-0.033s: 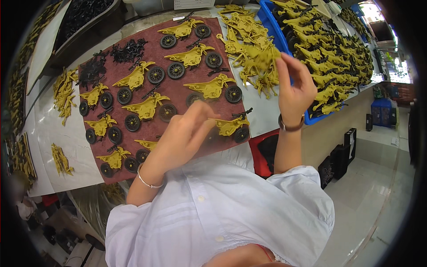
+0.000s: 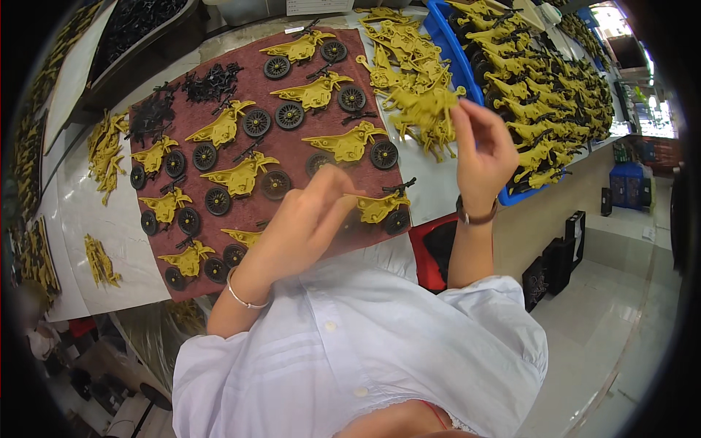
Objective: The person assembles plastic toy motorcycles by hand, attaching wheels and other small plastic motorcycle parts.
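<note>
My right hand [image 2: 487, 150], raised over a pile of yellow plastic toy motorcycle body parts [image 2: 409, 55], pinches one yellow motorcycle body part [image 2: 427, 109], smeared by motion. My left hand [image 2: 310, 212] hangs over the near right of a maroon towel [image 2: 285, 164], thumb and fingers closed together. Its fingertips are by the tail of a toy motorcycle [image 2: 376, 209] with black handlebar and wheel; what they grip, if anything, is hidden. Beyond that hand lies another yellow motorcycle body [image 2: 347, 144] with black wheels [image 2: 383, 154]. Several more such sets lie in rows on the towel.
Small black parts [image 2: 210, 82] are heaped on the towel's far left. A blue tray [image 2: 461, 62] holding many yellow and black motorcycles stands at the right. Smaller yellow piles [image 2: 107, 153] lie left of the towel. A dark bin [image 2: 139, 55] is at the far left.
My right hand has shifted slightly nearer to me, along with the yellow part it holds. My left hand stays almost in place.
</note>
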Tool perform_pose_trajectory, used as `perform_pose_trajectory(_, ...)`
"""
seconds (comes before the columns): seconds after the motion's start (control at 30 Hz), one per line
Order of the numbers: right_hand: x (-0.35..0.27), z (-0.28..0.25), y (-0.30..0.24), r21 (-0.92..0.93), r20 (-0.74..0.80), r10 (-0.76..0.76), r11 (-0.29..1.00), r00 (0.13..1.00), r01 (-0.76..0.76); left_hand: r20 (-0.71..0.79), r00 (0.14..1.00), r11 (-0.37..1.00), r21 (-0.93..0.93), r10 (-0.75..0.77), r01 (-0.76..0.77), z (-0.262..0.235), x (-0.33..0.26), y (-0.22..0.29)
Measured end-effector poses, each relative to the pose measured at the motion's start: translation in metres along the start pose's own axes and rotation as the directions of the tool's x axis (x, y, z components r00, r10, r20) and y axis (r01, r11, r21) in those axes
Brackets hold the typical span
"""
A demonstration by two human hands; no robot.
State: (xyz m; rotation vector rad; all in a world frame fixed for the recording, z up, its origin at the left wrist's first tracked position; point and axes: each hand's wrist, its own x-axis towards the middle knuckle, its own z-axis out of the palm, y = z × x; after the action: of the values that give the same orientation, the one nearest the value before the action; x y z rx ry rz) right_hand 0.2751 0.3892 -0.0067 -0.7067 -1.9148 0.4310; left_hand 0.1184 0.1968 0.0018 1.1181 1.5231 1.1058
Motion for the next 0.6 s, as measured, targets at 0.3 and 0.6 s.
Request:
perform_pose_trajectory(0.3, -0.047, -0.006, 0.014, 0.357, 0.326, 0.441, 0.761, 0.836, -0.541, 0.023, 0.997, 0.991, -0.112, 0.072, -0.069, 0.011, 0.01, -0.012)
perform_pose_trajectory(0.6, -0.035, -0.013, 0.005, 0.07, 0.519, 0.198, 0.96, 0.832, -0.273, -0.023, 0.996, 0.989, -0.12, 0.085, -0.087, 0.013, 0.013, -0.029)
